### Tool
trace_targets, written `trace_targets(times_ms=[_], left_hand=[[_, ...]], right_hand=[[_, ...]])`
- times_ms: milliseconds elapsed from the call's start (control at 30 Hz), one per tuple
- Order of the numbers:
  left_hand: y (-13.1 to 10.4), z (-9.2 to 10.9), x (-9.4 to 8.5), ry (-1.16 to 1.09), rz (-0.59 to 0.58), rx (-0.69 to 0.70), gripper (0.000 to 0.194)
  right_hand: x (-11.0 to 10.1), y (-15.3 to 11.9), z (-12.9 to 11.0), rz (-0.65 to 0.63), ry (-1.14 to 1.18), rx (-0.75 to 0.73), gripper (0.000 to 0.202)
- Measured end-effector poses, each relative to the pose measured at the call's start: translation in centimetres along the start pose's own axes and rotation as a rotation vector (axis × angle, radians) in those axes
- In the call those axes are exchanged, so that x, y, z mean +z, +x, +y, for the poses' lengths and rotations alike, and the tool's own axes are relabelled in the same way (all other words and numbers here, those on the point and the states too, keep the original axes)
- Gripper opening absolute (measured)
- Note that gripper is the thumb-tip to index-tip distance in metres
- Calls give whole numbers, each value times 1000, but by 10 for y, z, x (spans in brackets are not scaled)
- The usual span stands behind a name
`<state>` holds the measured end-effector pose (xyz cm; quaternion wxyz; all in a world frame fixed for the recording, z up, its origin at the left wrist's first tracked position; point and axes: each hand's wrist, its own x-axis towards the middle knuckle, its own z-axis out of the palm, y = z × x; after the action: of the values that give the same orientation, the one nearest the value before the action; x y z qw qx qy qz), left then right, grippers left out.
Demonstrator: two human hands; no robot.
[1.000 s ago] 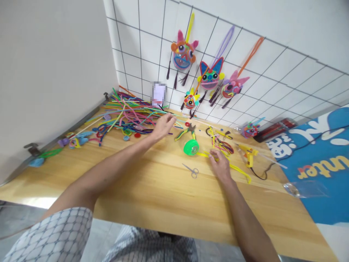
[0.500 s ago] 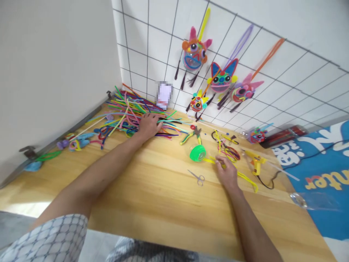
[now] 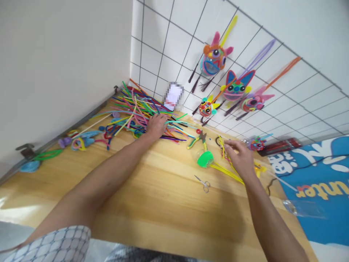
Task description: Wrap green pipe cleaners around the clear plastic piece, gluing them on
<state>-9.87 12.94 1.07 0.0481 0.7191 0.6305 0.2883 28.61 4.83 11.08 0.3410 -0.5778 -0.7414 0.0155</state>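
My left hand rests on a heap of many-coloured pipe cleaners, its fingers apart over the stems. My right hand is above a small tangle of yellow, black and pink strands, thumb and fingers drawn together; what they pinch, if anything, I cannot make out. Left of that hand lies a clear ball with a green band, and yellow pipe cleaners trail from it toward my right wrist. Small scissors lie in front of the ball, and green-and-yellow pliers lie behind it.
Decorated ball faces with tassels hang on the tiled wall. A phone leans there. A yellow glue gun is partly hidden by my right forearm. Blue and purple pieces lie at left; a clear packet lies at right.
My right hand has left the yellow pipe cleaners beside the ball and moved up to the tangle of strands. My left hand stays on the heap. The view has shifted slightly.
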Motion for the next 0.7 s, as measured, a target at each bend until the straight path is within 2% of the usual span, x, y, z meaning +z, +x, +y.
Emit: trace_targets(times_ms=[100, 200, 300, 400, 533, 700], left_hand=[[-1, 2, 0, -12, 17, -5, 28], [-2, 4, -2, -15, 33, -12, 29], [-3, 6, -4, -21, 43, -19, 28], [-3, 7, -7, -30, 44, -22, 27], [-4, 10, -11, -39, 32, -33, 27], [-3, 11, -11, -40, 13, -34, 28]], right_hand=[[23, 51, -32, -130, -46, -152, 27], [67, 94, -59, -203, -186, -357, 25], [115, 121, -84, -309, -294, -486, 33], [150, 133, -103, -376, -387, -538, 43], [170, 145, -115, -405, -464, -607, 49], [172, 161, -110, -559, -626, -592, 24]])
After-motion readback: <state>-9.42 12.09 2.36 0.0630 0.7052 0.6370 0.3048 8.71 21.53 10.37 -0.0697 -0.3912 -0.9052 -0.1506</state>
